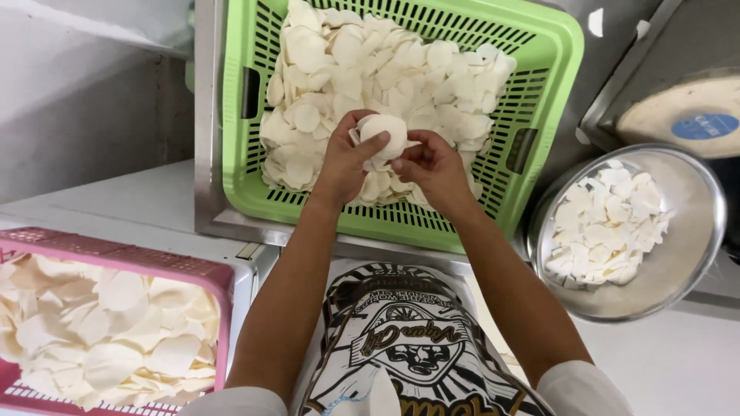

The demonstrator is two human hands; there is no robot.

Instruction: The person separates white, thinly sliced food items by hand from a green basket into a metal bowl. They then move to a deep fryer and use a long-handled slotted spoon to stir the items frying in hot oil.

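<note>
Both of my hands are raised over a green slotted basket heaped with thin white round slices. My left hand and my right hand together grip a small stack of white slices, fingers closed around its edges. The stack sits just above the pile in the basket.
A pink slotted basket of larger pale slices stands at the lower left. A metal bowl holding white slices sits at the right. Behind it is a round scale pan. A printed black-and-white bag lies below my arms.
</note>
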